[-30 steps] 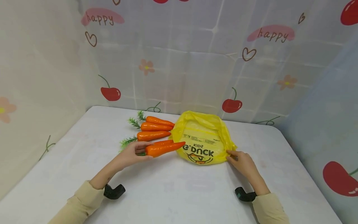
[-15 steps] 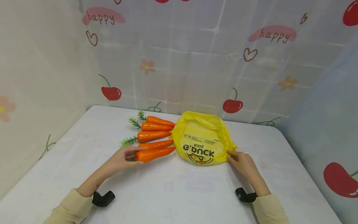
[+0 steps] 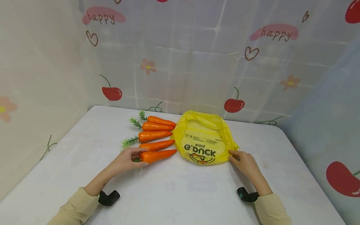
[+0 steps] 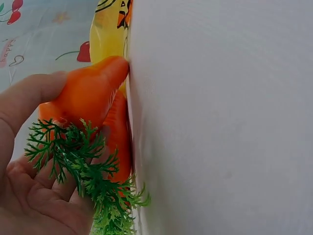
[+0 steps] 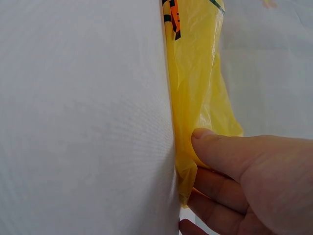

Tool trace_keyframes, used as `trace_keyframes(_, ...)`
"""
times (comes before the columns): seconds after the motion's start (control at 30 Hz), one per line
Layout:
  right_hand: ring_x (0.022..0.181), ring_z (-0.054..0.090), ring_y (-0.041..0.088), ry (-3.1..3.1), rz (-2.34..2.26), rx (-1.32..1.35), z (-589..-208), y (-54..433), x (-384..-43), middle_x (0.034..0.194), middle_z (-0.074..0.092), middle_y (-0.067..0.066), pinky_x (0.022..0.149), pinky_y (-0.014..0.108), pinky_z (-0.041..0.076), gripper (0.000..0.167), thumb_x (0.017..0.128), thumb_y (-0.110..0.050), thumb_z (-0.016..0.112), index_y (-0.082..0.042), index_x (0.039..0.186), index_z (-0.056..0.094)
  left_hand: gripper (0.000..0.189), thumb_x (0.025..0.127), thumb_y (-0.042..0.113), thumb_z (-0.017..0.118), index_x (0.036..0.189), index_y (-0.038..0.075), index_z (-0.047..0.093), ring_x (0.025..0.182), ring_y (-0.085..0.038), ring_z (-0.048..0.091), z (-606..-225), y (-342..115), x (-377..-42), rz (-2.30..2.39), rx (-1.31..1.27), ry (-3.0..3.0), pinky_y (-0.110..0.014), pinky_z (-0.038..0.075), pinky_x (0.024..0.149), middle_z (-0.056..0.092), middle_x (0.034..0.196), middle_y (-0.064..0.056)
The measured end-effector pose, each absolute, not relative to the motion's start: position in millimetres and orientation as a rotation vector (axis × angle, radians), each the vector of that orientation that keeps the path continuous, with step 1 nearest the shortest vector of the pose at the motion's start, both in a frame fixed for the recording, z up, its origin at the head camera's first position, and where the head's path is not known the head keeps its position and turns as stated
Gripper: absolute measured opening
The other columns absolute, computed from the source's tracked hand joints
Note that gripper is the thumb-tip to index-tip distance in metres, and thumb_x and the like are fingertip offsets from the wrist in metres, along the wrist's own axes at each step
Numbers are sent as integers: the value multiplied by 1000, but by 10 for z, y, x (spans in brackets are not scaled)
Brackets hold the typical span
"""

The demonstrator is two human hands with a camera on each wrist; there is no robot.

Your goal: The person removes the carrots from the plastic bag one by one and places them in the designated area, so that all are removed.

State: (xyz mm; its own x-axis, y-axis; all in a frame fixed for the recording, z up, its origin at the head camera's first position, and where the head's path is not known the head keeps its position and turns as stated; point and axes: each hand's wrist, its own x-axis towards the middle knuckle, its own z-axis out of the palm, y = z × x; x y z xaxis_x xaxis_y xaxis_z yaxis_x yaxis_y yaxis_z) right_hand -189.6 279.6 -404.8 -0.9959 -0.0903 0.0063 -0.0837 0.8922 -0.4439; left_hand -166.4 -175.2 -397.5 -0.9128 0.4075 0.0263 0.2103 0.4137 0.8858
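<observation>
My left hand grips the nearest orange carrot at its thick, leafy end, its tip pointing right toward the bag. In the left wrist view the thumb lies over the carrot, with green leaves hanging across the fingers. Several more carrots lie beyond it in a row, tips to the right, right at the bag's left side. The yellow plastic bag, printed with black lettering, lies flat on the table. My right hand pinches its near right corner between thumb and fingers.
A white-covered table carries everything. Behind it hangs a pale curtain with cherry and flower prints, and similar sheets close off both sides. Each wrist wears a black camera mount.
My left hand has moved left and toward me with its carrot, whose tip has left the bag's front and now lies beside it. My right hand stays on the bag's corner.
</observation>
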Motion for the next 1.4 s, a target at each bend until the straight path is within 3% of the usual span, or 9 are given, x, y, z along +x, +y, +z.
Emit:
trace_keyframes(0.23,114,46,46,3036,-695,-116,-4055,2809,-1899,122,53,28,91,58,38,42,91,-21,63,3,126,57,56,81,24,75,126,-3,56,105,-31,58,-4003,-1770,-1729,1369,625,2599,-36,49,85,55,123,-20)
trace_keyframes(0.6,114,46,45,3028,-703,-111,-4051,2792,-1911,122,53,28,91,58,38,43,91,-21,63,3,126,56,50,78,24,78,116,-1,59,98,-29,60,-3970,-1818,-1715,1291,523,2724,-38,51,82,61,109,-13)
trace_keyframes(1.4,114,45,46,3033,-711,-139,-4059,2806,-1908,122,54,28,92,59,37,42,92,-20,63,4,126,57,46,73,15,81,112,0,63,92,-22,64,-3930,-1897,-1676,994,581,2892,-38,52,80,66,104,-9)
